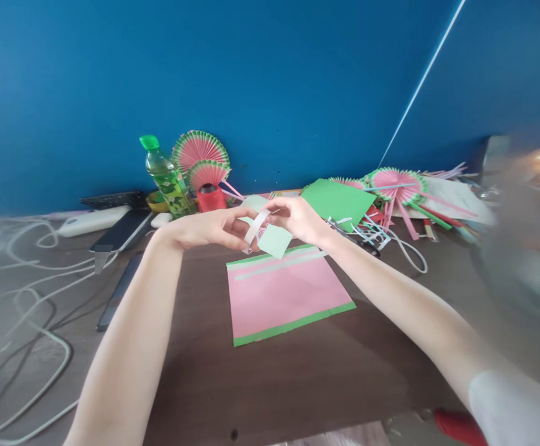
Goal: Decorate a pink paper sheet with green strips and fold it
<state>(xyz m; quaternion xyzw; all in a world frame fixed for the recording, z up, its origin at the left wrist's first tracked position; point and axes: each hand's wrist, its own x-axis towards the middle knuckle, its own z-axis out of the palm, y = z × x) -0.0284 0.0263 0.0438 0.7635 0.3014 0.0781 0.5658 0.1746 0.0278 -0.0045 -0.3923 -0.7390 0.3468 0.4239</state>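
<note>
Above the table, my left hand (221,228) grips a roll of white tape (256,229) at its left side. My right hand (297,217) has its fingers bent and pinched at the roll's upper right edge; whether they hold the tape's end cannot be made out. Behind and below the roll shows a pale green piece of paper (276,240). Under both hands a pink sheet of paper (288,294) lies flat, with green borders along its far and near edges. A pale strip runs across it near the far border.
Pink paper fans (201,155) and a green-capped bottle (170,179) stand at the wall. Green paper (339,201), scissors (367,246) and paper scraps lie right. Phones (121,230) and white cables (60,341) occupy the left. A blurred shape (530,235) is at far right.
</note>
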